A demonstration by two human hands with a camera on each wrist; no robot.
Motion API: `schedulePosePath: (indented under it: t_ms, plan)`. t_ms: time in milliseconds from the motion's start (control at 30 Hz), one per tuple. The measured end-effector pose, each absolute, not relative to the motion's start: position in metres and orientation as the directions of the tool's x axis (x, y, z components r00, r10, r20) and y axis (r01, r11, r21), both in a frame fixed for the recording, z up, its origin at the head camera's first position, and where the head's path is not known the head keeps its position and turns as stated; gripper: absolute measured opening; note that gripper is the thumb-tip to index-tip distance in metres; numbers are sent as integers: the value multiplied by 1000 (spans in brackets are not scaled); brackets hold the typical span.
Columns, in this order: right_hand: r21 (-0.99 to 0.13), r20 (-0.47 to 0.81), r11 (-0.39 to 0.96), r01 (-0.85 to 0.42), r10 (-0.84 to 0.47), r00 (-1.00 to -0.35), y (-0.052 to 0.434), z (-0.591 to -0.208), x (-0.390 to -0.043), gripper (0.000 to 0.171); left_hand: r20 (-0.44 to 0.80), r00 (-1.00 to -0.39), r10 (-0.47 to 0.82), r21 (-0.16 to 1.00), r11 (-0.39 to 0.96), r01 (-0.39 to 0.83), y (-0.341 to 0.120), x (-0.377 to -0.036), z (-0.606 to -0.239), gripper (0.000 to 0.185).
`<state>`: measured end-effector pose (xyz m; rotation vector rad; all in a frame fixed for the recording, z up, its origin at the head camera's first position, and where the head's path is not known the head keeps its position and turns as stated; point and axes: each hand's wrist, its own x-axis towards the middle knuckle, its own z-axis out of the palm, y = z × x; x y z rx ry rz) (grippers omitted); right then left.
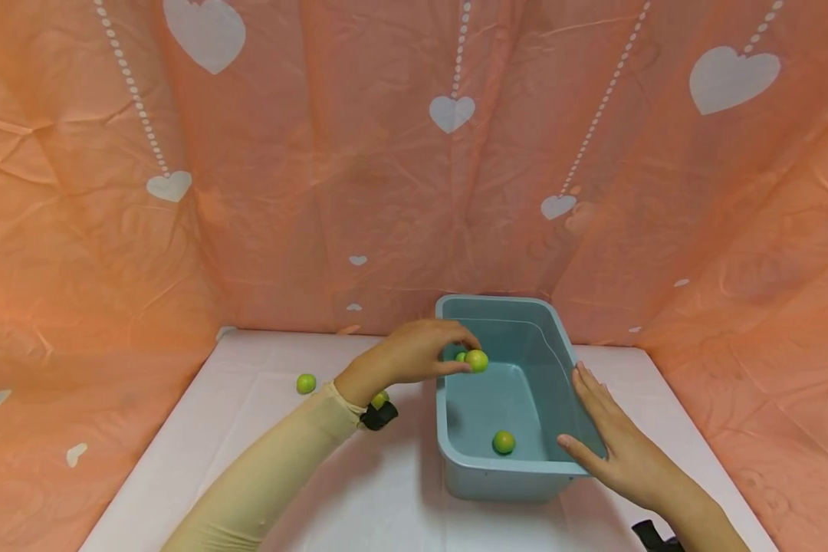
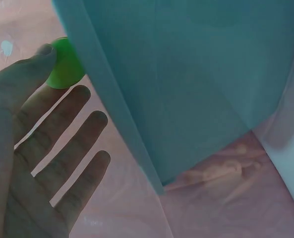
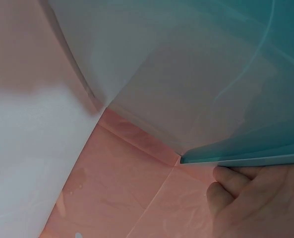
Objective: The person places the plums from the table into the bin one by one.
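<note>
A blue plastic tub (image 1: 559, 337) stands on the white table. My left hand (image 1: 464, 354) hovers over the tub's left rim and pinches a green ball (image 1: 477, 360) at the fingertips. In the left wrist view the same ball (image 2: 65, 62) sits at one fingertip of the left hand (image 2: 47, 114), whose other fingers are spread beside the tub wall (image 2: 186, 89). A second green ball (image 1: 503, 442) lies inside the tub near its front. My right hand (image 1: 596, 422) rests flat along the tub's right rim, thumb inside; its fingers (image 3: 236, 198) show under the rim (image 3: 246, 159).
Two more green balls lie on the table left of the tub, one (image 1: 307, 383) farther out and one (image 1: 380, 399) half hidden by my left wrist. Pink cloth with white hearts (image 1: 451, 113) walls in the table at the back and sides.
</note>
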<state>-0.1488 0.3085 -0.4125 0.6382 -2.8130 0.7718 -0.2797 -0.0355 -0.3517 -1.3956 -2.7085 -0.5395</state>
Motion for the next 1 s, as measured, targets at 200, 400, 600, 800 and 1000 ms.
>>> schedulePosePath:
  t_ms: [200,400,600,800,1000]
  plan:
    - [-455,253,776,-436,-357,-899,309,-412,-149,95,181,-567,804,265,516,815,-24,-279,-353,33]
    - [-443,274,771,-457,-369,-888,309,-411,-149,94,160,-568,807,256,522,814,-15,-282,-357,31]
    - [-443,273,771,-457,-370,-888,309,-412,-149,94,133,-553,822,266,508,819,-7,-289,-364,31]
    - [-447,274,770,-456,-367,-889,309,-413,-149,94,110,-548,829,254,510,822,1,-291,-368,32]
    - [-451,274,769,-454,-365,-890,308,-414,-150,94,97,-532,841,227,502,835,10,-293,-370,32]
